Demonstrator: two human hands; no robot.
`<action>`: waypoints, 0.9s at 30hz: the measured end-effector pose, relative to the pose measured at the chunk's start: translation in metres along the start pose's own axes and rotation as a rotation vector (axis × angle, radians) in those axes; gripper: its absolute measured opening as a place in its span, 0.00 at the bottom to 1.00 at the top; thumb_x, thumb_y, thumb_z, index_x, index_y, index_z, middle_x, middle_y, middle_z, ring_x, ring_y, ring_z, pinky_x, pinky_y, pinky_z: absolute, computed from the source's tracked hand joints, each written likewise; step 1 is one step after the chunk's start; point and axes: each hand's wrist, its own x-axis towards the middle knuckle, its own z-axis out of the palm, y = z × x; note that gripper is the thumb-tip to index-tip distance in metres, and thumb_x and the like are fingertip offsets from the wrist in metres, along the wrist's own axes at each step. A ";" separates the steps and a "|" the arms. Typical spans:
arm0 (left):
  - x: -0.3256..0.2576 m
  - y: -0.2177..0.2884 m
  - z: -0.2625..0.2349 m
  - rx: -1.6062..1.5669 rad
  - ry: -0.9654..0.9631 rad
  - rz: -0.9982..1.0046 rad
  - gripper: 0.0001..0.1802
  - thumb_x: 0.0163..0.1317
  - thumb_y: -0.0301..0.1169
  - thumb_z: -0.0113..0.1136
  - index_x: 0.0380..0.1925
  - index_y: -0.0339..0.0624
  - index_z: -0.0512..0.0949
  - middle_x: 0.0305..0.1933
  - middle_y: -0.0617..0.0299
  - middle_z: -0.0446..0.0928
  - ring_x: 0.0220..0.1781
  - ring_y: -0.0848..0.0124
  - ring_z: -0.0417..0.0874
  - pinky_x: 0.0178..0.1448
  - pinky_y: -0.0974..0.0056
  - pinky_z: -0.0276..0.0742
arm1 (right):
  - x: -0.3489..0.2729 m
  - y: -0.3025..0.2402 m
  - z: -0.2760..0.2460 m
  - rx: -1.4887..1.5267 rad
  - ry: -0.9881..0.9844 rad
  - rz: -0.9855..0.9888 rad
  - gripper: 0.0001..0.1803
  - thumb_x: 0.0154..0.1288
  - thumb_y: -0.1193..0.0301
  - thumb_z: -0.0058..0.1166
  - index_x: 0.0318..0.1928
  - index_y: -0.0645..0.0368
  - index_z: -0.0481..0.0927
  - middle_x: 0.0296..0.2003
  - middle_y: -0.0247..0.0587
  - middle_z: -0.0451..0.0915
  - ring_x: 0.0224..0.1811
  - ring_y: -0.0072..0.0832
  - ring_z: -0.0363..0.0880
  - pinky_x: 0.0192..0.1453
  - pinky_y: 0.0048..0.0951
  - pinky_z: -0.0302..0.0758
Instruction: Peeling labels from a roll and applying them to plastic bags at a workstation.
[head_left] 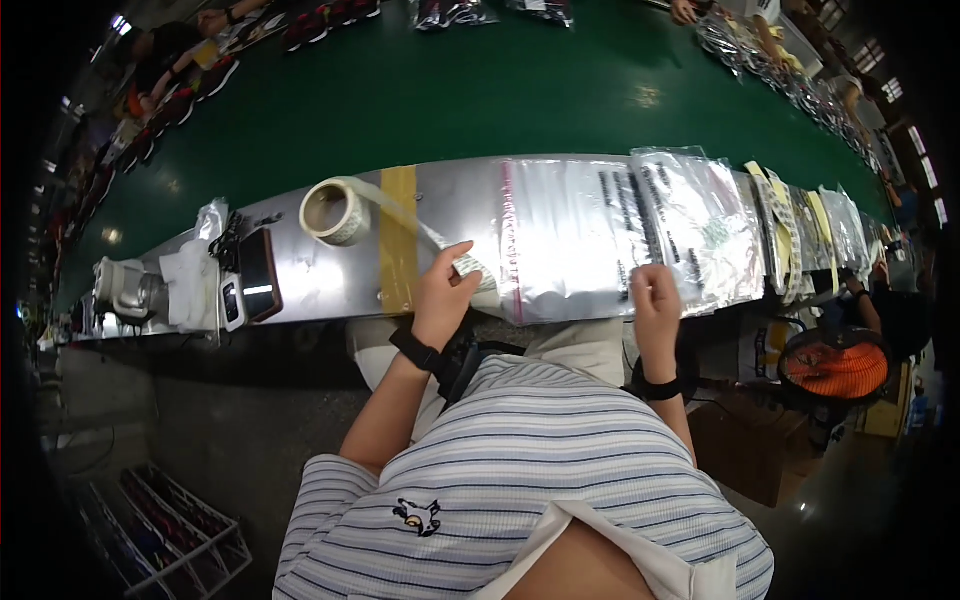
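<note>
My left hand point(446, 294) is closed on the free end of a sticker strip point(408, 216), a pale band with small printed labels. The strip runs back to its roll point(336, 212), which rests on the metal ledge to the left. Over the stack of clear plastic bags point(575, 235), my right hand point(656, 298) is curled with its fingertips together. Whatever may be between those fingertips is too small to make out. A reddish band edges the bag stack on the side nearest my left hand. More clear bags point(708, 225) overlap it on the right.
Left on the metal ledge point(300, 285) lie a phone point(260, 272), a white device point(233, 302) and a tape dispenser point(128, 288). Beyond runs a green belt point(430, 100) with shoes and bagged items, people alongside. A fan point(835, 362) glows orange at the right.
</note>
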 end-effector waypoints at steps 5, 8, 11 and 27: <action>-0.025 0.045 -0.010 -0.352 -0.138 -0.205 0.26 0.60 0.21 0.56 0.59 0.34 0.64 0.34 0.64 0.77 0.26 0.83 0.69 0.29 0.76 0.65 | -0.009 -0.028 0.089 0.187 -0.587 -0.190 0.06 0.66 0.74 0.50 0.41 0.62 0.74 0.32 0.31 0.74 0.32 0.17 0.69 0.36 0.19 0.67; -0.036 0.044 -0.018 -0.390 -0.013 -0.190 0.26 0.60 0.22 0.56 0.59 0.38 0.65 0.31 0.68 0.76 0.25 0.85 0.67 0.28 0.78 0.62 | -0.009 -0.039 0.104 0.194 -0.863 0.079 0.06 0.66 0.73 0.51 0.41 0.62 0.75 0.30 0.29 0.73 0.34 0.16 0.69 0.39 0.19 0.68; -0.041 0.037 -0.032 -0.386 0.073 -0.208 0.25 0.60 0.22 0.56 0.58 0.37 0.65 0.32 0.67 0.76 0.25 0.84 0.68 0.28 0.79 0.64 | -0.008 -0.044 0.110 0.217 -0.980 0.269 0.07 0.65 0.73 0.51 0.40 0.64 0.75 0.30 0.33 0.75 0.33 0.19 0.69 0.41 0.23 0.70; -0.049 0.051 -0.008 0.140 0.022 0.113 0.10 0.61 0.31 0.59 0.37 0.34 0.77 0.35 0.61 0.76 0.31 0.76 0.78 0.34 0.71 0.73 | -0.007 -0.047 0.116 0.360 -0.751 0.021 0.04 0.63 0.76 0.56 0.36 0.63 0.78 0.32 0.30 0.72 0.33 0.16 0.71 0.38 0.18 0.70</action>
